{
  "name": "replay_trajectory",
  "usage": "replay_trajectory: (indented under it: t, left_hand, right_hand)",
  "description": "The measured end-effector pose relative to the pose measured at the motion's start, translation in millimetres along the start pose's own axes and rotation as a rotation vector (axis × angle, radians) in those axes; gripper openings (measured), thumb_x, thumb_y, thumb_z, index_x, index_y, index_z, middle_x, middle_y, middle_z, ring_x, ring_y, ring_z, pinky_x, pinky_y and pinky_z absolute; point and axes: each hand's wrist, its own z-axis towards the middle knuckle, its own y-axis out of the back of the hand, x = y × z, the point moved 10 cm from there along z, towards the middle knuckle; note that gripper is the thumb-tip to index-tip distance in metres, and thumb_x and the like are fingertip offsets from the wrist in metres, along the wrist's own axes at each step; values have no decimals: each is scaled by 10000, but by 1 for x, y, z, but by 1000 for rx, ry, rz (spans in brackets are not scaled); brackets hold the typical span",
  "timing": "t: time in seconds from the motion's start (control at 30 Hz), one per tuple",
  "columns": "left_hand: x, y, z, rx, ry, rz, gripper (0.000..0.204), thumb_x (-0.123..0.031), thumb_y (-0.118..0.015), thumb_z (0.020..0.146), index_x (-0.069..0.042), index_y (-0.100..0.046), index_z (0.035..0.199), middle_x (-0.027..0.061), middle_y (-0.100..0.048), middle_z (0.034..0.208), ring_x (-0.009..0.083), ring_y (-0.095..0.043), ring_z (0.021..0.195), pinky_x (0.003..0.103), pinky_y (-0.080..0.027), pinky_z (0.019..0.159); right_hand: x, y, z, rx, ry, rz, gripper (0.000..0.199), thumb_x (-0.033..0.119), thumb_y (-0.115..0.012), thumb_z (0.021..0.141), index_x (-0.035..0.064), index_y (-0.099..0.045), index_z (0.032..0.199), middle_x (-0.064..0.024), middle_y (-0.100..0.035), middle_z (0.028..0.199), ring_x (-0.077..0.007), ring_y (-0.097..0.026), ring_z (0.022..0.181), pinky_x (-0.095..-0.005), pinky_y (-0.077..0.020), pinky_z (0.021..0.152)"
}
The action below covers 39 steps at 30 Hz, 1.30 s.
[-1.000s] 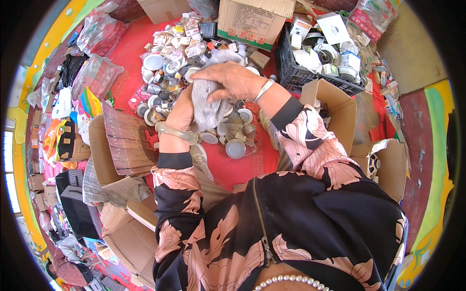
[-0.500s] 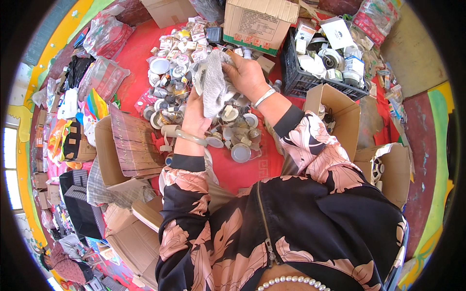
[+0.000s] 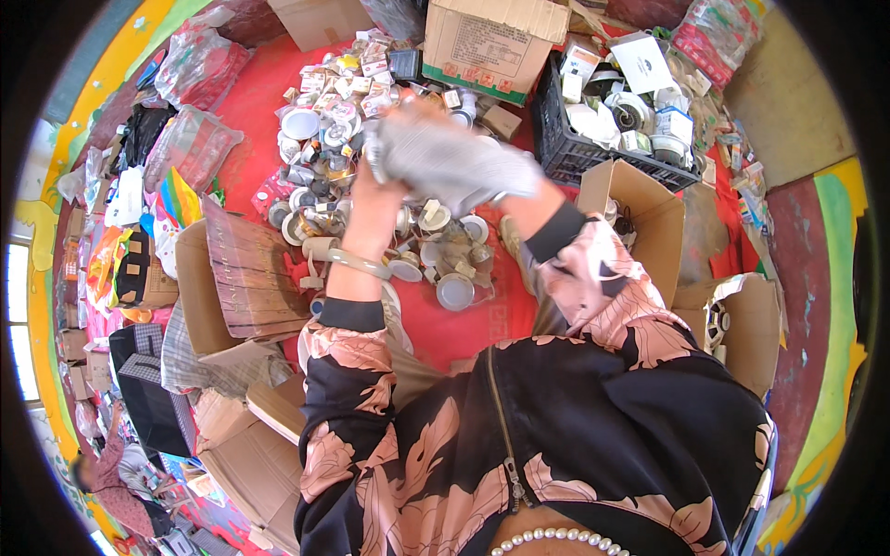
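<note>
A grey cloth [image 3: 454,159], smeared by motion, stretches between my hands above a heap of light fittings [image 3: 324,139]. My left hand [image 3: 377,196] is closed on a round, pale-rimmed light fitting [image 3: 374,153], mostly hidden by the cloth. My right hand [image 3: 408,115] is blurred and largely covered by the cloth, which it grips. Beneath them the heap holds round downlights, small boxes and metal parts. A white round downlight [image 3: 455,292] lies at its near edge on the red floor covering [image 3: 436,334].
A black crate [image 3: 575,153] full of lamps stands at far right, beside a tall carton [image 3: 496,46]. Open cardboard boxes [image 3: 663,213] flank me on the right, with another box [image 3: 199,287] on the left. Plastic-wrapped bundles [image 3: 199,65] lie far left. Another person [image 3: 120,491] is at lower left.
The cloth has swung from hanging upright between my hands to spreading rightward over my right hand and wrist. My left hand stays nearly in place. The person at lower left has shifted.
</note>
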Motion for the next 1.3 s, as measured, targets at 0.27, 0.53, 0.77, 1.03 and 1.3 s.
replay_trajectory:
  t: [0.27, 0.53, 0.77, 1.03, 1.3]
  left_hand:
    - [-14, -17, -7, -16, -63, 403, 446, -45, -570, 767, 34, -437, 1185, 202, -586, 1090, 281, -569, 1019, 322, -424, 872]
    - [-33, -29, -16, -6, -66, 67, 463, 43, -559, 745, 24, -440, 1193, 97, -575, 1058, 154, -549, 942, 270, -434, 835]
    - [-107, -15, -26, -142, -537, 388, 578, 117, -549, 715, -32, -421, 1259, 126, -479, 1212, 227, -487, 1099, 333, -394, 935]
    - [-117, -44, -45, -201, -865, 889, 669, 61, -609, 680, -29, -369, 1298, 214, -387, 1275, 365, -390, 1179, 404, -327, 997]
    - [-66, -10, -13, -223, -217, 481, 721, -108, -654, 744, 20, -257, 1333, 228, -348, 1334, 321, -364, 1229, 367, -307, 1008]
  right_hand:
    - [-34, -21, -17, -23, -415, -28, 551, 310, -623, 747, 123, -456, 1238, -150, -543, 1127, -321, -549, 1010, -392, -457, 817]
    - [-55, -22, 6, 308, -220, -496, 405, 234, -498, 809, 66, -530, 1176, -115, -589, 1123, -267, -571, 1028, -372, -458, 868]
    - [-123, 29, -17, 26, -442, 252, 581, 287, -779, 466, 42, -596, 960, -72, -605, 849, -203, -595, 770, -307, -480, 657]
    - [-33, -23, -16, 58, -578, 1300, 692, 170, -708, 595, 44, -461, 1228, -129, -540, 1139, -259, -561, 1016, -303, -456, 872]
    - [-7, 21, 3, -84, -74, 261, 648, 291, -687, 567, 33, -521, 1137, -118, -532, 1158, -250, -503, 1092, -341, -374, 978]
